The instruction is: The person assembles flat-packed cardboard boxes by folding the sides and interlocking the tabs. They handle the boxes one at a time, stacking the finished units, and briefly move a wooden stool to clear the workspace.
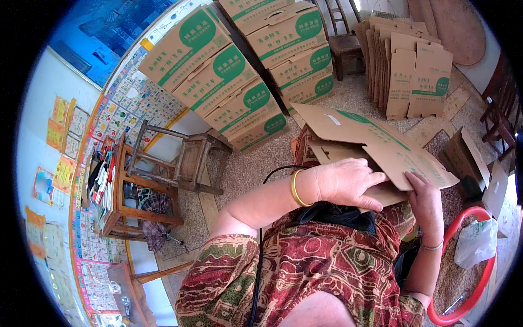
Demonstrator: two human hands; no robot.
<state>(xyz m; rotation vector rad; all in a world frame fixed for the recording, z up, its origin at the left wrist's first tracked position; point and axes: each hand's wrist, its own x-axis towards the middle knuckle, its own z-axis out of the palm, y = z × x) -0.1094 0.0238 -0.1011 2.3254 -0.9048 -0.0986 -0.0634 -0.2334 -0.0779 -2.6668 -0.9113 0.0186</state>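
Observation:
A brown cardboard box [376,136] with green print lies partly folded across my lap, its panels slanting and a gap between the upper panel and the flaps below. My left hand [348,182], with a gold bangle on its wrist, lies at this gap. Its thumb and index finger are stretched apart against the cardboard, and its other fingers are partly hidden. At the near right edge of the box, my right hand [425,199] grips the upper panel, fingers on top and thumb out of sight.
Printed cartons [239,92] stand in tall stacks ahead. Flattened cartons [408,71] lean upright at the far right. A wooden chair [190,158] and a wooden shelf [120,191] are at left. On my right are a red-rimmed round tub [452,234], a plastic bag [475,243] and an opened carton [466,163].

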